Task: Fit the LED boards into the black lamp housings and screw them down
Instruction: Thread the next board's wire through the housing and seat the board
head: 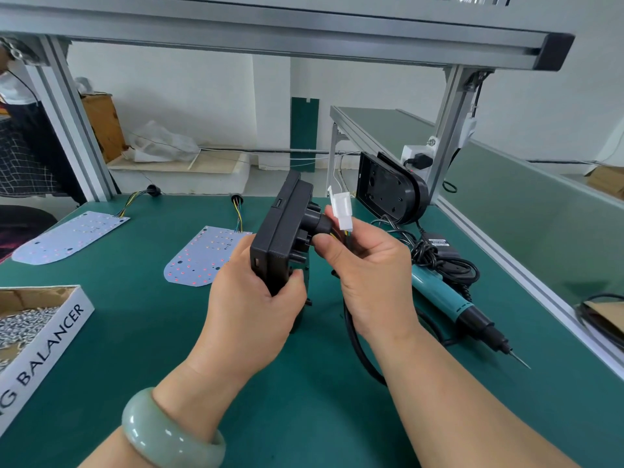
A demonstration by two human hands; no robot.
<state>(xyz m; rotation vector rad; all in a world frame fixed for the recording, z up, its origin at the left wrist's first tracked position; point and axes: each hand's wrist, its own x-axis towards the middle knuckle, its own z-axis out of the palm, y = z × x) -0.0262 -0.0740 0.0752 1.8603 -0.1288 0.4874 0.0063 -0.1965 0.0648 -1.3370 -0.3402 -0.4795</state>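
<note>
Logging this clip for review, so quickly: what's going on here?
A person's left hand grips a black lamp housing upright above the green bench, while the right hand pinches the cable at its back, white plug sticking up. The near LED board and far LED board lie flat on the bench, not yet fitted. A second housing leans at the back right. The electric screwdriver lies untouched on the right, a box of screws on the left.
</note>
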